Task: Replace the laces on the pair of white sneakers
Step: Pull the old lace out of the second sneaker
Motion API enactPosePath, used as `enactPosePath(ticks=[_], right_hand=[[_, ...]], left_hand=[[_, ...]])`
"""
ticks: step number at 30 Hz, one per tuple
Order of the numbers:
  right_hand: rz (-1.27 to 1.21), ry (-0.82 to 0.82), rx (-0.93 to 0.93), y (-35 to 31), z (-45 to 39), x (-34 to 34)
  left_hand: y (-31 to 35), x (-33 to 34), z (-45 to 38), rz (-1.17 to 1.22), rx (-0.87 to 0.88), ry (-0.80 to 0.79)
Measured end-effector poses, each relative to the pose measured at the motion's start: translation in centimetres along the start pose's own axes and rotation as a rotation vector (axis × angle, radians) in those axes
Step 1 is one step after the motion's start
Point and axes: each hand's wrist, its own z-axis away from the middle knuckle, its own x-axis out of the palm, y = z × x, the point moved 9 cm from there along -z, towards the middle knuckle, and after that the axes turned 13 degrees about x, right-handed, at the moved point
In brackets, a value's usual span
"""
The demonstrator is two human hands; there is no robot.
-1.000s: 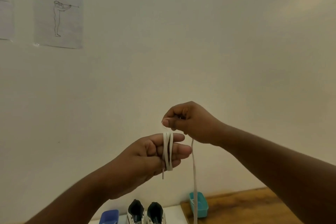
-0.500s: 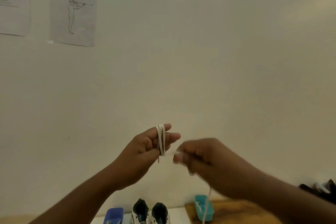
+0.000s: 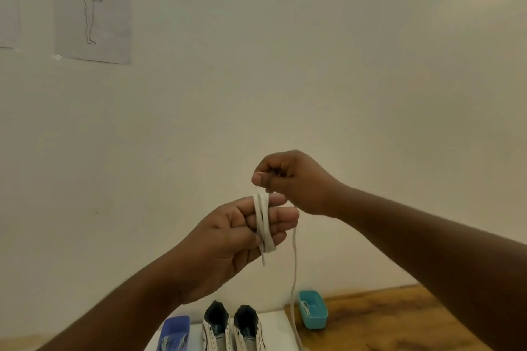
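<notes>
A white lace [image 3: 263,225], white sneakers [image 3: 232,330] with black linings and dark speckles, a blue tray [image 3: 175,328], a teal tray [image 3: 313,312] and a brown wood-grain worktop [image 3: 385,322] at lower frame.

Flat woven cloth lace [image 3: 263,225], glossy plastic teal tub [image 3: 313,311], grainy wooden tabletop [image 3: 385,322]
</notes>
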Motion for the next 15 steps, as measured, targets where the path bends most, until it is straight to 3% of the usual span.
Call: enactPosePath(ticks=[3,5,8,13,15], right_hand=[[-0.159,-0.087,0.023,2.0,1.7,3.3],[-0.032,-0.119,0.063,3.1,3.9,5.4],[0.202,-0.149,-0.011,2.7,7.0,7.1],[0.248,-0.234,-0.102,0.0,8.9,6.2],[0.247,-0.165,-0.133,-1.2,8.3,4.4]], left_hand=[[1.5,-0.5,-0.3,0.148,0.099,0.077],[2.3,-1.8,-0.8,0.113,0.155,0.134],[2.8,-4.3,-1.1,-0.032,0.202,0.188],[1.5,-6.5,-0.5,-0.354,0.187,0.191],[1.2,-6.0,-0.4,-0.545,0.210,0.143]])
